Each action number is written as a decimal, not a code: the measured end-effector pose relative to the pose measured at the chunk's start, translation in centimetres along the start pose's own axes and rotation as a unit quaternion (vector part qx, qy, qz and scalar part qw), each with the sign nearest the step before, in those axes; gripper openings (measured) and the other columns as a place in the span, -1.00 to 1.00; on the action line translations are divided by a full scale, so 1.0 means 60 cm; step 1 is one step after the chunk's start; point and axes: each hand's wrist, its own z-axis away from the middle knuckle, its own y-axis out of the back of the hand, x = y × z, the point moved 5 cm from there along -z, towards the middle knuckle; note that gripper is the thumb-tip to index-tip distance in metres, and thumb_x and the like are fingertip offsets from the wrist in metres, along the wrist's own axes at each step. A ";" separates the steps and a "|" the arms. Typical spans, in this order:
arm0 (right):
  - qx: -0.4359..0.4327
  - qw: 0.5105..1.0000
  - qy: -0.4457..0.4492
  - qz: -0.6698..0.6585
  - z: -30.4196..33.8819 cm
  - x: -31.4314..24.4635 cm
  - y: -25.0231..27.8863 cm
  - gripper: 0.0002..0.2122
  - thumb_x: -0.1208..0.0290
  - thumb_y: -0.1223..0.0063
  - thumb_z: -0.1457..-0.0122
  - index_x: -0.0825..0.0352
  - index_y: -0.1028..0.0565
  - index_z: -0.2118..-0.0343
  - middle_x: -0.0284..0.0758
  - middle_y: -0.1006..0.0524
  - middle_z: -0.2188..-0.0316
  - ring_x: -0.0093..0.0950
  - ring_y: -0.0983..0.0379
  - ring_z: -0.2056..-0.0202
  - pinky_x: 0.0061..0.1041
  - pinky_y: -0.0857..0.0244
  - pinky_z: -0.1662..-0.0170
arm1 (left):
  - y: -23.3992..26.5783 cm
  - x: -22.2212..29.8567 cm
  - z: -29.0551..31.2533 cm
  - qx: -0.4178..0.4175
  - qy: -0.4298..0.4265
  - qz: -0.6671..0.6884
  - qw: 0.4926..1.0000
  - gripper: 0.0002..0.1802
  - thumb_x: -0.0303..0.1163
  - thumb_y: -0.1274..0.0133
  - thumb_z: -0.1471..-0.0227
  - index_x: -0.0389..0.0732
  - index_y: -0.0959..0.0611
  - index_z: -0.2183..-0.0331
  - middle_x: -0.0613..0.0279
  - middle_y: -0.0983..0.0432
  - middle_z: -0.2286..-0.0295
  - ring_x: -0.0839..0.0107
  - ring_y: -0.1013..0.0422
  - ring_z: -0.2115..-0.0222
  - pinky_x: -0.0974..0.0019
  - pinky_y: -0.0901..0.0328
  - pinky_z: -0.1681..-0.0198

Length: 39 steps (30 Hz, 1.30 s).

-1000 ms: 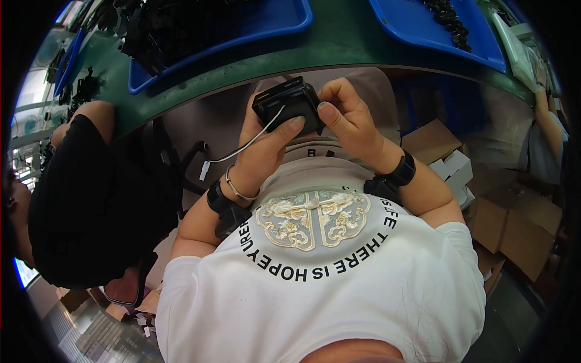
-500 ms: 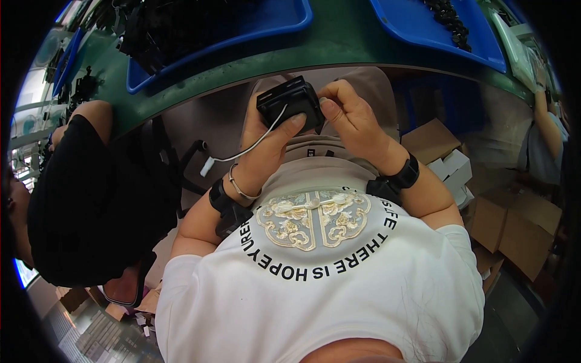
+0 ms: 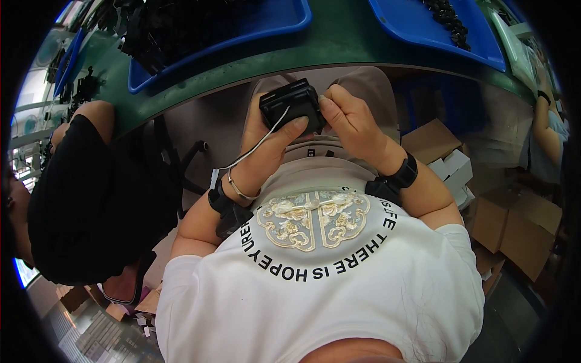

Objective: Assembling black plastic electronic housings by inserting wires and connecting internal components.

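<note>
Above my lap, my left hand (image 3: 267, 134) grips a black box-shaped plastic device (image 3: 293, 106), its thumb lying across the near face. A thin white cable (image 3: 257, 147) comes out of that face and trails left over my wrist to a small white plug (image 3: 214, 177). At the device's right side, my right hand (image 3: 354, 121) is closed, thumb and forefinger pinched against the edge. Whatever small part those fingertips may hold is hidden.
Ahead is a green table (image 3: 242, 81) with a blue tray (image 3: 290, 29) of black parts and another blue tray (image 3: 417, 45) at right. A person in black (image 3: 103, 199) sits close on my left. Cardboard boxes (image 3: 514, 227) stand at right; another person's arm (image 3: 548, 136) shows beyond.
The device has shifted slightly right and tilted in my left hand. The cable's plug has swung toward my left wrist. My right fingers have closed in more tightly at the device's side.
</note>
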 end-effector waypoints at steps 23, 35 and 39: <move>0.098 0.994 -0.016 -0.054 -0.003 0.000 -0.007 -0.77 0.27 0.25 -0.27 0.35 -0.34 0.25 -0.50 -0.30 0.56 -0.74 -0.15 0.53 -0.72 -0.10 0.47 | -0.002 -0.013 0.005 -0.005 0.004 -0.042 0.999 -0.58 -0.54 -0.05 0.02 -0.19 -0.26 0.12 0.16 -0.36 0.23 0.39 -0.41 0.25 0.37 -0.44 0.29; 0.002 0.988 -0.039 -0.148 0.003 0.001 -0.025 -0.62 0.20 0.21 -0.26 0.45 -0.29 0.05 -0.37 -0.43 0.34 -0.67 -0.33 0.43 -0.69 -0.27 0.32 | -0.004 0.003 -0.001 0.009 0.017 0.085 0.996 -0.61 -0.46 -0.02 -0.03 -0.19 -0.36 0.07 0.17 -0.41 0.21 0.37 -0.40 0.22 0.33 -0.39 0.23; -0.005 0.988 -0.041 -0.150 0.003 0.007 -0.025 -0.62 0.19 0.22 -0.26 0.43 -0.28 0.05 -0.37 -0.44 0.33 -0.66 -0.37 0.39 -0.69 -0.28 0.32 | -0.007 0.001 -0.001 0.007 0.031 0.084 0.996 -0.59 -0.45 -0.03 -0.01 -0.21 -0.36 0.06 0.17 -0.41 0.21 0.37 -0.40 0.21 0.33 -0.37 0.21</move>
